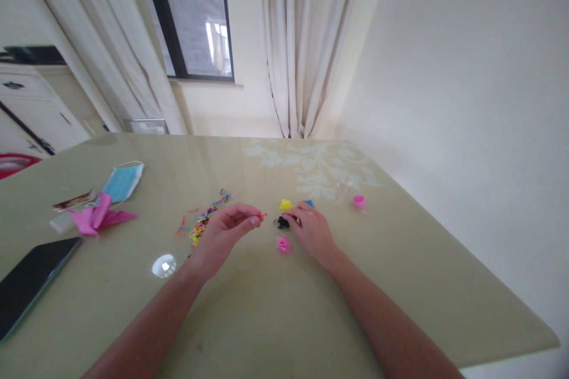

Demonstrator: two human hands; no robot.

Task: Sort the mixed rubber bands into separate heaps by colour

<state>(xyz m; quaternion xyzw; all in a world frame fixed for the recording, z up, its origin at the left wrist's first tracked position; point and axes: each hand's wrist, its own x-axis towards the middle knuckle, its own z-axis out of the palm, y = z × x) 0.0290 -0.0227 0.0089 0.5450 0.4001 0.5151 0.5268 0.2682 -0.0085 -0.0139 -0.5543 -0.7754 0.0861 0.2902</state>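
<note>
Pinching a small red loop (264,215) between thumb and forefinger of the left hand (231,230), above a pale green table (258,320). With fingertips bunched at a black clump (281,223), reaching across with the right hand (311,232); impossible to tell whether gripping any of it. Beside the black: yellow clump (285,205) behind, pink clump (283,244) in front, blue clump (309,204) partly hidden by the right hand. Partly blocked by the left hand: mixed coloured loops (203,221). Farther left: pink folded paper (100,216), blue mask (124,182), dark-screened device (35,278). Far right: tiny pink cup (359,202).
</note>
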